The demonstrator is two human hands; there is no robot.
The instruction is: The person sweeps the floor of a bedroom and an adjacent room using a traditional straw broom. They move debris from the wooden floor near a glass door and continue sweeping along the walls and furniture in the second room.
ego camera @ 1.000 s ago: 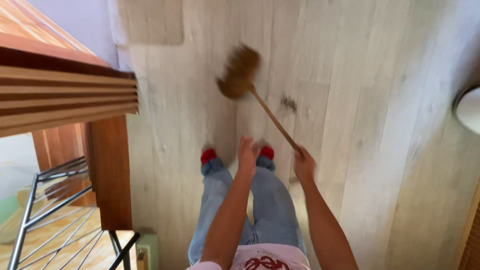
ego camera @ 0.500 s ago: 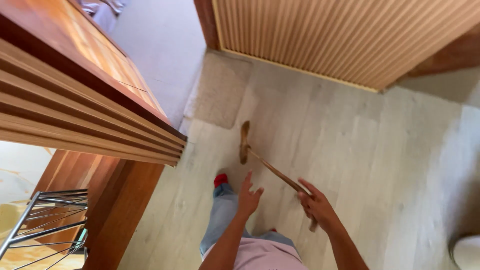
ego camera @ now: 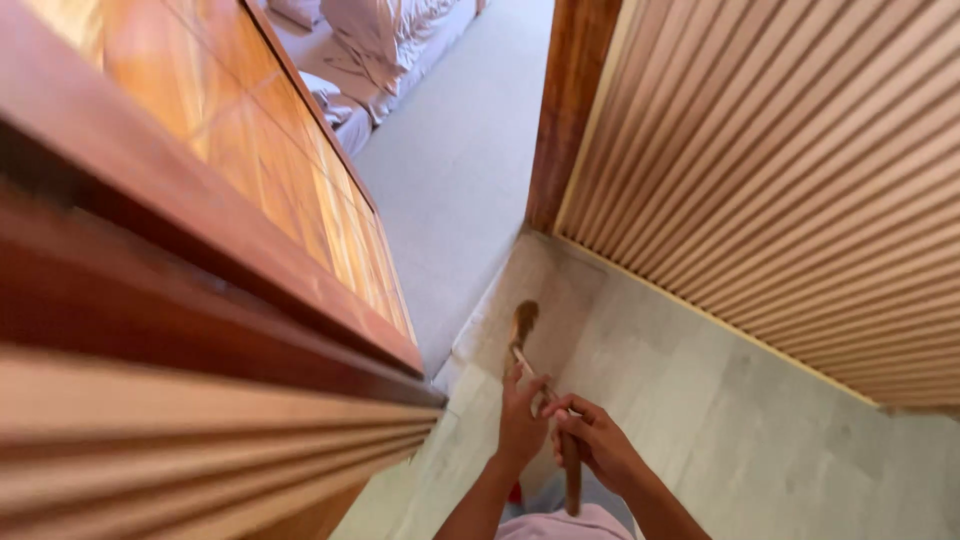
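Below, gripping one long brown wooden-handled broom point(ego camera: 545, 385) with two hands: right hand point(ego camera: 598, 440) closing around the handle low down, left hand point(ego camera: 522, 420) resting against it higher up, fingers only loosely curled. Pointing the single bristle head away over one pale wood-grain floor point(ego camera: 720, 430), near one small beige mat point(ego camera: 545, 300). Passing between one reddish wooden railing point(ego camera: 230, 220) and one ribbed wooden wall point(ego camera: 780, 170). Showing one bed with crumpled pinkish sheets point(ego camera: 370, 40) beyond.

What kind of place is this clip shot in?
Most likely a home, at a bedroom doorway. A bed with rumpled bedding lies beyond the carpet, slatted wood panels line the wall, and both hands work a broom on pale flooring.
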